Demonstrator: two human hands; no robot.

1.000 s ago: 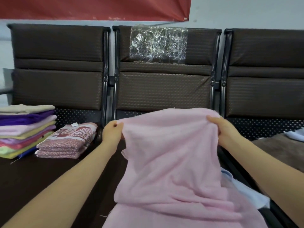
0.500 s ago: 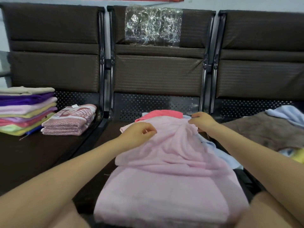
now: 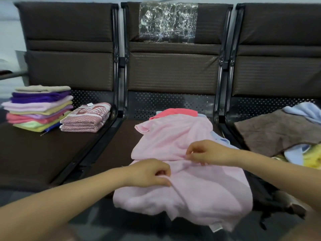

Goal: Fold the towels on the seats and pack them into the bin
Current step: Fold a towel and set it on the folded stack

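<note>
Centrally, a pink towel lies loosely doubled over on the middle seat, its near edge hanging off the front. The left hand pinches a ridge of the cloth at mid-length between thumb and curled fingers; the right hand pinches the same crease slightly farther back. A coral towel and a pale blue one lie partly beneath it. On the left seat stand a stack of folded towels and, just beside it, a folded patterned towel. A brown towel covers unfolded cloths on the right seat.
</note>
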